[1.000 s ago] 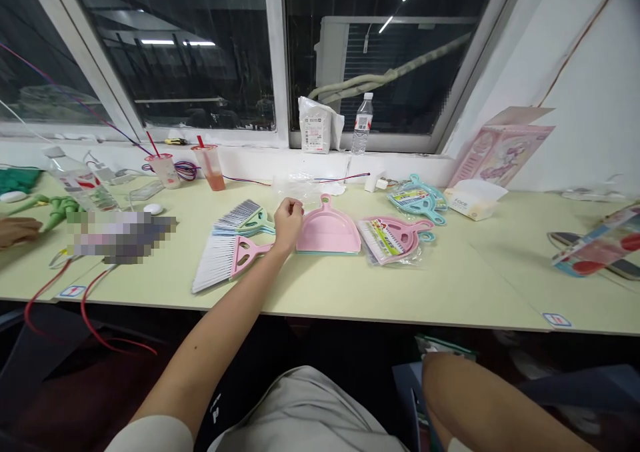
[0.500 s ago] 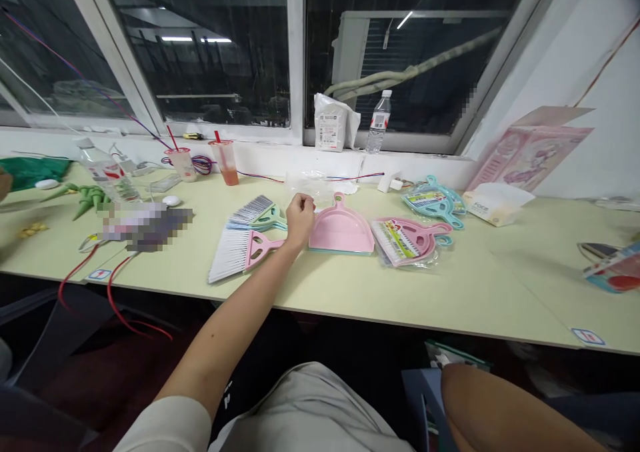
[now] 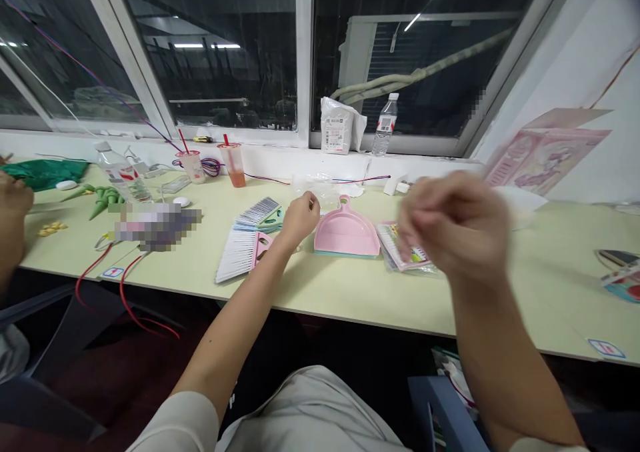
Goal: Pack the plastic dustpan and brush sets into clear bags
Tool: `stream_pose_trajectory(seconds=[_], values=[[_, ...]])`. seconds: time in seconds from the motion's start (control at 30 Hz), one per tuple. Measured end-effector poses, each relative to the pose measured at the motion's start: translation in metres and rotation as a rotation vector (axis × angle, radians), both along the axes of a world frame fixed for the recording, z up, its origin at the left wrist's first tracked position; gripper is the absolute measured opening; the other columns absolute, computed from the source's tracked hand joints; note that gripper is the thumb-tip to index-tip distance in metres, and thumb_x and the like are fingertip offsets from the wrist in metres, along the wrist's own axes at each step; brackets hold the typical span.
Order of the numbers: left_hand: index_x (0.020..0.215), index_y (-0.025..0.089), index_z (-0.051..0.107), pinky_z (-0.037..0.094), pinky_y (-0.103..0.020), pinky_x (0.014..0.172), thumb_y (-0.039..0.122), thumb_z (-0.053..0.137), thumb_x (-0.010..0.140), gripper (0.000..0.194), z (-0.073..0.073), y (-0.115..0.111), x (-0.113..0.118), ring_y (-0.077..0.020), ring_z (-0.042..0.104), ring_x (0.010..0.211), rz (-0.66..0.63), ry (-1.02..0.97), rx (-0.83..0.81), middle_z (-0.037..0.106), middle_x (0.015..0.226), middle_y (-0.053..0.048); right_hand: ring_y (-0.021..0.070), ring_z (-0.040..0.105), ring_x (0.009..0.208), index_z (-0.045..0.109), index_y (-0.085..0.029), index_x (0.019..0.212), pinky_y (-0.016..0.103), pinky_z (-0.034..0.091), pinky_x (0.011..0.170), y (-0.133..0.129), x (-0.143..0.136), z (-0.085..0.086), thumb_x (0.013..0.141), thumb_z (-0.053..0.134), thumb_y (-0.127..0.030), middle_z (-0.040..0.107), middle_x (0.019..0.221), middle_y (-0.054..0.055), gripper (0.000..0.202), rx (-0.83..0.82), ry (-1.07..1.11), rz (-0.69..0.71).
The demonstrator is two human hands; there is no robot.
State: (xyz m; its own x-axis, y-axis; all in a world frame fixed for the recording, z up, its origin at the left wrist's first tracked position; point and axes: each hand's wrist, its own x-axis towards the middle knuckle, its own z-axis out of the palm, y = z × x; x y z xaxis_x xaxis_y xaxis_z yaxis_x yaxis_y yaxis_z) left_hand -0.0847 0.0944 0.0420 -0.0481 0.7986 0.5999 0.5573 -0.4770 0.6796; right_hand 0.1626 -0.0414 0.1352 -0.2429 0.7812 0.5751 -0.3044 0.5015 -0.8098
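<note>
My left hand point(image 3: 301, 217) is closed, resting between the hand brushes and the pink dustpan; whether anything is in its fingers is hidden. Left of it lie a pink-handled brush point(image 3: 237, 259) with white bristles and green and blue brushes point(image 3: 259, 215). The pink dustpan point(image 3: 347, 232) sits just right of my left hand, with a teal edge showing under it. Raised above the table on the right, my right hand point(image 3: 457, 229) is smeared by motion with bent fingers. Behind and below it a wrapped pink brush-and-dustpan set point(image 3: 395, 239) is partly covered.
Along the back stand two drink cups point(image 3: 233, 165) with straws and a water bottle point(image 3: 120, 172). Another bottle point(image 3: 385, 125) and a white packet point(image 3: 337, 127) are on the sill. A pink box point(image 3: 547, 149) leans at right. Another person's hand point(image 3: 13, 205) is far left.
My right hand has risen into view over the wrapped sets, hiding the blue one. My left hand has stayed beside the dustpan. The view has shifted slightly.
</note>
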Motion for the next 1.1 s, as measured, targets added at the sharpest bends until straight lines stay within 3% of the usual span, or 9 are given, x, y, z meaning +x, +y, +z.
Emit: stream_pose_trajectory(seconds=[0.17,0.27,0.33,0.47,0.6,0.73,0.87,0.97,1.1], values=[[0.078,0.027,0.068,0.042,-0.032,0.064,0.040,0.080,0.071,0.019,0.007,-0.020,-0.066,-0.0242,0.058,0.065,-0.075,0.432,-0.229,0.066,0.071,-0.006,0.0094,0.035,0.034,0.058,-0.025,0.078,0.023,0.030,0.032,0.078,-0.032,-0.036,0.078,0.080,-0.069,0.037,0.048,-0.010,0.050,-0.078,-0.180,-0.162],[0.101,0.025,0.073,0.045,-0.032,0.072,0.052,0.079,0.067,0.044,0.014,-0.044,-0.091,-0.0285,0.067,0.084,-0.064,0.691,-0.537,0.075,0.098,-0.010,0.0084,0.029,0.037,0.038,-0.025,0.059,0.026,0.023,0.037,0.109,-0.036,-0.059,0.083,0.065,-0.082,0.027,0.045,-0.008,0.067,-0.024,-0.311,-0.340],[0.103,0.024,0.073,0.044,-0.033,0.075,0.046,0.075,0.070,0.040,0.017,-0.056,-0.095,-0.0298,0.067,0.090,-0.063,0.871,-0.655,0.075,0.105,-0.011,0.0085,0.026,0.044,0.027,-0.025,0.055,0.028,0.023,0.044,0.116,-0.034,-0.066,0.087,0.057,-0.083,0.024,0.049,-0.006,0.073,0.082,-0.363,-0.456],[0.079,0.022,0.069,0.040,-0.035,0.069,0.038,0.066,0.081,0.016,0.018,-0.063,-0.092,-0.0276,0.064,0.078,-0.067,1.004,-0.638,0.073,0.085,-0.011,0.0109,0.031,0.050,0.033,-0.024,0.054,0.029,0.029,0.050,0.119,-0.024,-0.073,0.089,0.053,-0.083,0.029,0.051,-0.004,0.071,0.105,-0.386,-0.530],[0.072,0.023,0.066,0.039,-0.036,0.070,0.041,0.056,0.092,0.029,0.030,-0.065,-0.089,-0.0282,0.062,0.078,-0.025,0.896,-0.446,0.069,0.076,-0.011,0.0150,0.048,0.047,0.056,-0.022,0.062,0.030,0.045,0.054,0.127,-0.011,-0.078,0.085,0.052,-0.088,0.040,0.049,-0.003,0.070,-0.181,-0.234,-0.316],[0.071,0.023,0.066,0.038,-0.035,0.069,0.033,0.058,0.089,0.022,0.061,-0.070,-0.072,-0.0281,0.063,0.082,0.040,0.832,-0.204,0.069,0.080,-0.011,0.0214,0.066,0.062,0.063,-0.021,0.072,0.036,0.058,0.066,0.131,0.000,-0.074,0.086,0.043,-0.091,0.062,0.063,0.006,0.074,-0.398,-0.018,-0.109],[0.074,0.022,0.067,0.037,-0.034,0.066,0.034,0.063,0.087,0.018,0.085,-0.053,-0.029,-0.0259,0.062,0.074,0.107,0.741,-0.162,0.069,0.076,-0.010,0.0250,0.071,0.073,0.066,-0.019,0.077,0.040,0.061,0.071,0.134,0.003,-0.074,0.090,0.045,-0.086,0.071,0.076,0.012,0.070,-0.462,0.051,-0.097],[0.077,0.019,0.071,0.040,-0.034,0.069,0.034,0.067,0.085,0.017,0.083,-0.024,0.013,-0.0272,0.064,0.078,0.129,0.612,-0.161,0.070,0.079,-0.013,0.0253,0.072,0.080,0.069,-0.019,0.081,0.039,0.060,0.075,0.141,0.003,-0.082,0.090,0.055,-0.076,0.073,0.083,0.011,0.060,-0.364,-0.023,-0.246],[0.084,0.014,0.072,0.043,-0.033,0.072,0.032,0.066,0.088,0.019,0.063,0.018,0.065,-0.0247,0.063,0.078,0.094,0.421,-0.185,0.071,0.083,-0.014,0.0249,0.071,0.099,0.073,-0.020,0.100,0.037,0.055,0.091,0.152,0.005,-0.094,0.086,0.071,-0.052,0.076,0.104,0.009,0.035,-0.096,-0.344,-0.342]])
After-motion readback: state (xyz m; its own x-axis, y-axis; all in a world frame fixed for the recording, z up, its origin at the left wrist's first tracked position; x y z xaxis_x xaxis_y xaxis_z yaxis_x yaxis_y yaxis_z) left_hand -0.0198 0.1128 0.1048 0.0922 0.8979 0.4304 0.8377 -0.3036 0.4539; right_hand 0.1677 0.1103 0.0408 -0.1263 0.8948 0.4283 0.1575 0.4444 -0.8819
